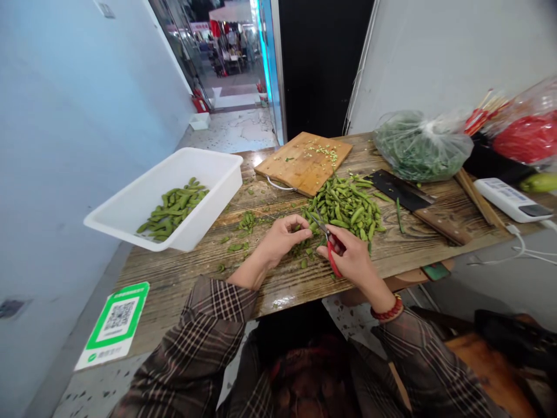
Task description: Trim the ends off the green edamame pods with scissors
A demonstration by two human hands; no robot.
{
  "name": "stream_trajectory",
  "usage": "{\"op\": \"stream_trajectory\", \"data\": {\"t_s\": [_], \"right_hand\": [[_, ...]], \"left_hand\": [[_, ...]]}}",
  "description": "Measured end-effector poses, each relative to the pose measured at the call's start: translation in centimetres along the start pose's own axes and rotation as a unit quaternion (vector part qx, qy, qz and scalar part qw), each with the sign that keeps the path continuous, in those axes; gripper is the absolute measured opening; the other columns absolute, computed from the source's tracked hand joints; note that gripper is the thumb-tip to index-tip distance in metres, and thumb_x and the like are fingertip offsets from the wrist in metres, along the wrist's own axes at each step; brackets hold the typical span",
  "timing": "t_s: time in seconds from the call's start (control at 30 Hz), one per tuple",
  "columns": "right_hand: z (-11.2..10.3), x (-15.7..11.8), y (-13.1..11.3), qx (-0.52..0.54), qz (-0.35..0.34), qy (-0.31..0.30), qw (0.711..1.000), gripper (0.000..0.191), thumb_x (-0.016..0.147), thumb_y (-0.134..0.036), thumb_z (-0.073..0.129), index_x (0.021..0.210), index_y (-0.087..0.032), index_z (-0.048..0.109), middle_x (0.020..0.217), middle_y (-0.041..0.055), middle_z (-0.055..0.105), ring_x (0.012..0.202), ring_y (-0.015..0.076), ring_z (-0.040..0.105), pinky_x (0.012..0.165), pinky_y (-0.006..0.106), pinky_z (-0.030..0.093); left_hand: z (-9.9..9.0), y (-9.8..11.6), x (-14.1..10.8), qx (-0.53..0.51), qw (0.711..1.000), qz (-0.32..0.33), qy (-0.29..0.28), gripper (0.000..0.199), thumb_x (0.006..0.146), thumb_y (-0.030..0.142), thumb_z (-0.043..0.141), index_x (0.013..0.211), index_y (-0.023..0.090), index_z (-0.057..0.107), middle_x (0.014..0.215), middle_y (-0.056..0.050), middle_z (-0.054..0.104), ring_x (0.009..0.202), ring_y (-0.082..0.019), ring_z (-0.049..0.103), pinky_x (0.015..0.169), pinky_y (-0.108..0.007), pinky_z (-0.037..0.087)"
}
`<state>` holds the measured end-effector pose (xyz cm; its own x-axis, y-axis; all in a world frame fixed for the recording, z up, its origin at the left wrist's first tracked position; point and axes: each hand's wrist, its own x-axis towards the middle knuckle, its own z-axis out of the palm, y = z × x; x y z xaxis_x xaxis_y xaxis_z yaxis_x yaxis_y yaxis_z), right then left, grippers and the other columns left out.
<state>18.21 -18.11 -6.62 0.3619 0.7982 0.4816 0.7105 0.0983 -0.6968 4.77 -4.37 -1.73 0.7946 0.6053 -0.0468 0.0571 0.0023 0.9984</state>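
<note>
My right hand [350, 255] is closed round the red handles of a pair of scissors [333, 255], whose blades point up and left toward my other hand. My left hand [285, 237] has its thumb and fingers pinched together; what lies between the fingertips is hidden. Just beyond both hands spreads a heap of green edamame pods [348, 203]. Small green trimmings [247, 222] lie scattered on the wooden table [209, 264] by my left hand. A white plastic tub [204, 223] to the left contains more pods [174, 212].
Behind the heap lies a wooden cutting board [300, 159] with chopped bits on it. A cleaver [402, 191] rests to the right, near a bag of greens [422, 145] and a white power strip [509, 198]. A green QR-code card [117, 319] lies at the left corner.
</note>
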Motion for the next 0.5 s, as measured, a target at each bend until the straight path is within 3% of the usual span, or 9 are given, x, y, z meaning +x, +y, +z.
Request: {"op": "stream_trajectory", "data": {"t_s": [0.3, 0.5], "right_hand": [[-0.11, -0.36, -0.06, -0.071, -0.040, -0.030, 0.996, 0.044, 0.087, -0.041, 0.058, 0.124, -0.018, 0.057, 0.076, 0.0034, 0.057, 0.066, 0.0169, 0.055, 0.064, 0.030, 0.047], [-0.10, -0.56, 0.01, -0.106, -0.041, -0.059, 0.992, 0.045, 0.090, -0.040, 0.054, 0.129, -0.018, 0.054, 0.086, 0.0064, 0.062, 0.070, 0.0181, 0.058, 0.065, 0.030, 0.047]], "left_hand": [[-0.18, 0.01, 0.08, 0.150, 0.983, 0.101, -0.033, 0.017, 0.078, 0.029, 0.064, 0.082, 0.013, 0.068, 0.084, -0.005, 0.066, 0.083, -0.016, 0.057, 0.081, -0.029, 0.042], [-0.64, -0.17, 0.20, 0.190, 0.973, 0.132, -0.020, 0.016, 0.077, 0.029, 0.066, 0.073, 0.014, 0.070, 0.077, -0.004, 0.064, 0.077, -0.016, 0.058, 0.078, -0.029, 0.042]]}}
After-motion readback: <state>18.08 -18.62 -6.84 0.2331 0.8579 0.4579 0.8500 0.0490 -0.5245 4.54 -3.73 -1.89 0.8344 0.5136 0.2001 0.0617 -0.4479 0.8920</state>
